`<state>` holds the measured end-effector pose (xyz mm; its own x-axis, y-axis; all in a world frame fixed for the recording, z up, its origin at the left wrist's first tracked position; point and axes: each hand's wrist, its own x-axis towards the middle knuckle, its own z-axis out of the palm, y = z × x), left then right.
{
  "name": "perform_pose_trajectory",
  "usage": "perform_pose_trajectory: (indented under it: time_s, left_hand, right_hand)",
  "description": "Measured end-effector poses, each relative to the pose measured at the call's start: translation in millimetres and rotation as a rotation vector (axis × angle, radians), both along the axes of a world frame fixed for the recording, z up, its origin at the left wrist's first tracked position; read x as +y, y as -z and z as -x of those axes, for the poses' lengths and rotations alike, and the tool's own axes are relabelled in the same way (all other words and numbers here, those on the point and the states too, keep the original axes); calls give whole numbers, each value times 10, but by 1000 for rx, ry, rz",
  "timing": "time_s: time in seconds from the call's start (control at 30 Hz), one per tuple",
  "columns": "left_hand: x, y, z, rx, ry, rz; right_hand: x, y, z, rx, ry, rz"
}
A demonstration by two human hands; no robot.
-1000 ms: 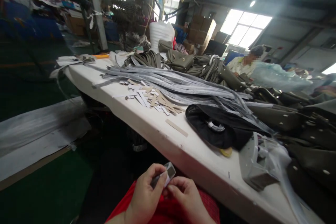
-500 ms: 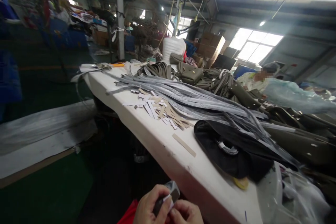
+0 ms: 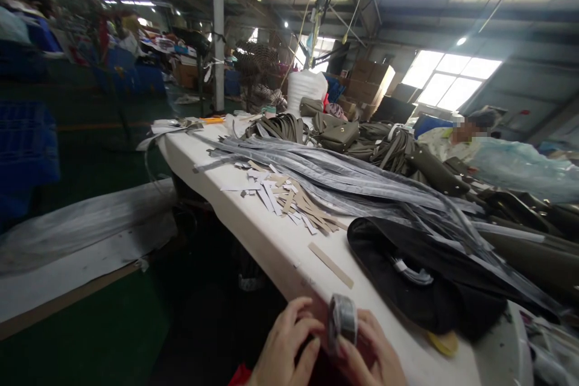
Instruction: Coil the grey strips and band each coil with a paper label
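Note:
A small grey roll of tape (image 3: 347, 316) stands on edge in my right hand (image 3: 377, 353), thumb on the near side and fingers behind it. To its left, my left hand (image 3: 287, 344) is curved with fingers and thumb apart, holding nothing that I can see. Both hands are low in view, by the near edge of the white-covered table (image 3: 289, 253). Beyond them on the table lies a single beige strip (image 3: 331, 265). A heap of white and beige strips (image 3: 289, 196) sits farther back.
Long grey bands (image 3: 325, 172) stretch across the table. A black fabric piece (image 3: 389, 289) lies at the right, with a yellow disc (image 3: 443, 342) partly under it. Olive bags (image 3: 339, 132) are piled behind. A person (image 3: 447, 139) is at the far right.
The roll has passed from my left hand to my right and moved up and right. My left hand has let go and its fingers have opened. The view has shifted slightly.

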<state>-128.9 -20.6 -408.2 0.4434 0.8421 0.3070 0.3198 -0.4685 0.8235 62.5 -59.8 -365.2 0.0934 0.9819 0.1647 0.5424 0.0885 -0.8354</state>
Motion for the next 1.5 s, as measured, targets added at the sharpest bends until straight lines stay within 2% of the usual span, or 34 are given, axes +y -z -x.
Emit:
perform_pose_trajectory:
  time_s: [0.03,0.1,0.2,0.27,0.33,0.43,0.5,0.6,0.67,0.73,0.83,0.97,1.07,1.17,1.37,1.5]
  left_hand:
    - [126,-49,-14,43,-40,-35]
    - [443,-139,-70,123,-145,-109]
    - [997,-227,-220,227,-256,-227]
    - [1334,-244,-336,297,-331,-260]
    - [1592,-225,-434,367,-398,-258]
    - [1792,-143,-520,459,-460,-224]
    - [1826,-84,-542,492,-467,-228]
    - [1816,-44,-542,501,-481,-245]
    - [1810,-56,-530,491,-499,-230]
    - [1813,-83,-517,475,-495,-221]
    - [1817,-116,-501,462,-476,-188]
    - [1816,-115,-495,426,-456,-119]
    - [1813,-106,-493,417,-456,-101]
    - [1813,-104,-488,417,-451,-97]
    - [1810,-95,-481,419,-441,-98]
    - [1793,-99,-487,411,-449,-108]
  right_hand:
    - [68,-129,-123,-156,-14,-40]
    - [238,-362,-373,-453,51,-135]
    - [558,-539,-748,-817,89,-192]
    - [774,-532,-992,-1021,89,-127]
    - [960,-488,-1207,-1198,97,17]
    - [1173,-509,-1386,-1303,114,222]
    - [1307,-618,-1379,-1238,130,252]
    - [1587,-800,-1242,-1135,124,182]
    - [1850,-830,-1131,-1118,74,155]
    - [2150,-753,-1034,-1105,10,166]
    - [2573,-517,-919,-1083,-37,210]
    - [2890,-267,-840,-1075,-37,299]
    - [2923,-260,-885,-1086,-22,332]
    - [2872,-404,-1004,-1092,20,321]
    - [2687,-894,-1271,-1132,130,288]
    - [2437,-1296,-1489,-1168,203,267]
